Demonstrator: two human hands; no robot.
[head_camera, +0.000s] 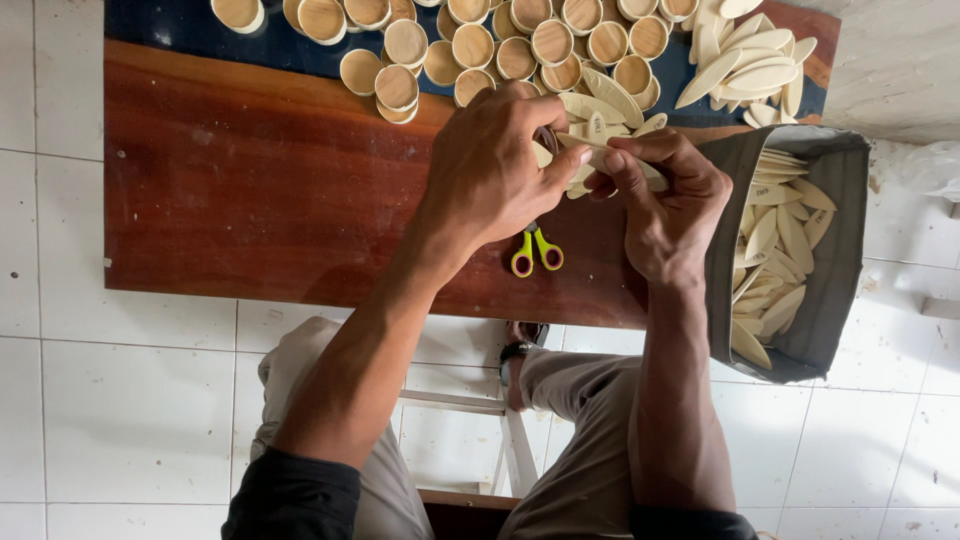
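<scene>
Head view: both hands, the left hand (490, 165) and right hand (665, 205), are pinching one pale oval wooden piece (600, 150) above the tabletop (250, 190), near yellow-handled scissors (536, 252).

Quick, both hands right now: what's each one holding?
Left hand: closed, pinching a pale oval wooden piece.
Right hand: closed on the same piece's other end.
</scene>
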